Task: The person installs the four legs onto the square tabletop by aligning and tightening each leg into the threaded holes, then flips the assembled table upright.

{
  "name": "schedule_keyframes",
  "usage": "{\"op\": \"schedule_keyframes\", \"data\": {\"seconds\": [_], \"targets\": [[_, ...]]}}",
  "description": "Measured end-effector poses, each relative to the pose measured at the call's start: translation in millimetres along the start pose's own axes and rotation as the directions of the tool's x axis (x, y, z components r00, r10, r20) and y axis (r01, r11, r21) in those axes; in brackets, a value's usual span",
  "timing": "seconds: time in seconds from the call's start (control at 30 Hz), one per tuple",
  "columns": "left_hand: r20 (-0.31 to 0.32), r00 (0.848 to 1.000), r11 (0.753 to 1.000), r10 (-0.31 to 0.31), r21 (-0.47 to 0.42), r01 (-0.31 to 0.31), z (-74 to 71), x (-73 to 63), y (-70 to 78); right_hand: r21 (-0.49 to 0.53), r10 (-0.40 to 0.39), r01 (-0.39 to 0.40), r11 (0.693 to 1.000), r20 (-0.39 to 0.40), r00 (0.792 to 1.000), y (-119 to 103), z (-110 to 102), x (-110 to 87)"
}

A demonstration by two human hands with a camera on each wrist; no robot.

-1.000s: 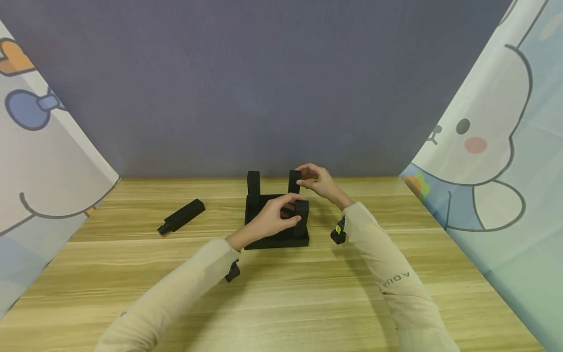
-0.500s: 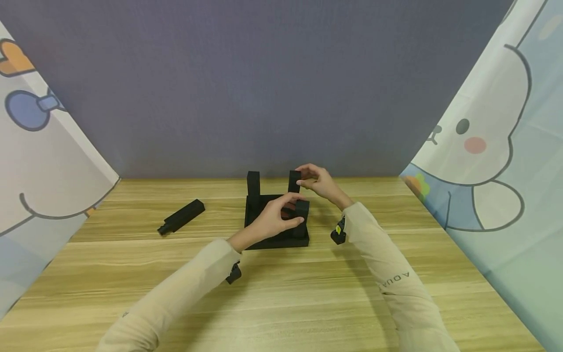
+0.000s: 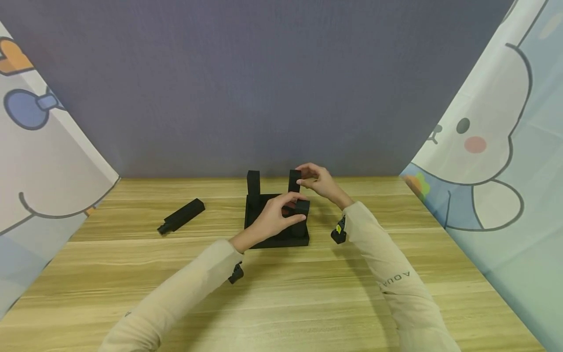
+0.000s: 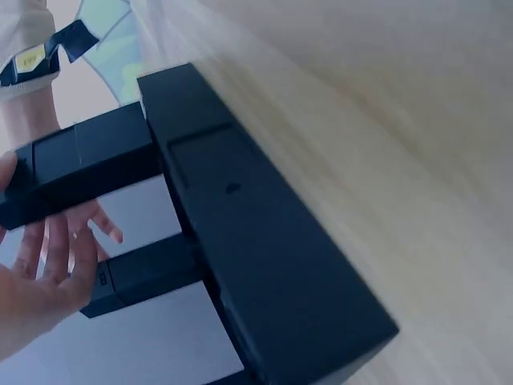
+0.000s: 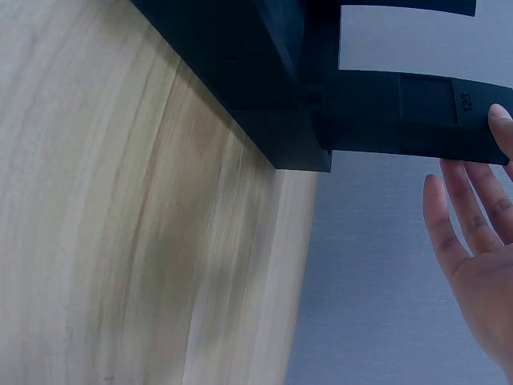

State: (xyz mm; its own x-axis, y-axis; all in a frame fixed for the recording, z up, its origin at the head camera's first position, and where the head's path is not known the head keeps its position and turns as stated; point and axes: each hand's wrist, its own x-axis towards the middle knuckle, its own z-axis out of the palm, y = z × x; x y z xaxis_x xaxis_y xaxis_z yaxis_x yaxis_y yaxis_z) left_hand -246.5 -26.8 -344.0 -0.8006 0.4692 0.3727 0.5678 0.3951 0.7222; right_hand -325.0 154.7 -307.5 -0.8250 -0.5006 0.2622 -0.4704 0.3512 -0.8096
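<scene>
A square black frame (image 3: 281, 242) sits on the table with three upright square posts at its corners. My left hand (image 3: 270, 217) grips the upper part of the front right post (image 3: 302, 206), thumb on the near side and fingers reaching over to the far side. In the left wrist view this post (image 4: 92, 152) rises from the frame's corner. My right hand (image 3: 320, 185) pinches the top of the back right post (image 3: 294, 182), which bears a small "123" mark in the right wrist view. The back left post (image 3: 253, 186) stands untouched.
A loose black post (image 3: 184, 215) with a narrower stepped end lies on the wooden table (image 3: 281, 303) to the left. A grey panel (image 3: 264, 88) rises behind the table, and printed cartoon cloths (image 3: 488, 146) hang at both sides.
My left wrist has shifted very slightly to the right and turned a little, still gripping the front right post. The right hand keeps its place on the back right post.
</scene>
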Motion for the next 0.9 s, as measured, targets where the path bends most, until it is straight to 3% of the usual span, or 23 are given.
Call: {"op": "schedule_keyframes", "data": {"seconds": [0.23, 0.37, 0.57, 0.77, 0.9], "targets": [[0.124, 0.992, 1.0, 0.012, -0.026, -0.008, -10.8, 5.8, 1.1, -0.008, -0.008, 0.008, 1.0, -0.005, 1.0, 5.5, -1.0, 1.8], [0.148, 0.989, 0.999, 0.0, -0.043, 0.007, -10.5, 5.8, 0.9, -0.017, -0.014, 0.014, 1.0, -0.007, 1.0, 5.7, -0.8, 1.3], [0.078, 0.997, 0.999, -0.024, -0.023, 0.026, -2.3, 2.3, 1.0, -0.017, -0.006, 0.006, 1.0, 0.002, 1.0, 0.6, -0.7, -0.1], [-0.036, 0.999, 1.0, -0.031, 0.002, 0.031, 7.1, -2.1, 3.4, -0.018, -0.009, 0.009, 1.0, -0.013, 1.0, 22.9, 0.2, 6.8], [-0.059, 0.998, 0.999, -0.031, 0.014, 0.031, 9.2, -2.8, 3.9, -0.027, -0.002, 0.002, 1.0, -0.021, 1.0, 33.2, 1.1, 9.9]]}}
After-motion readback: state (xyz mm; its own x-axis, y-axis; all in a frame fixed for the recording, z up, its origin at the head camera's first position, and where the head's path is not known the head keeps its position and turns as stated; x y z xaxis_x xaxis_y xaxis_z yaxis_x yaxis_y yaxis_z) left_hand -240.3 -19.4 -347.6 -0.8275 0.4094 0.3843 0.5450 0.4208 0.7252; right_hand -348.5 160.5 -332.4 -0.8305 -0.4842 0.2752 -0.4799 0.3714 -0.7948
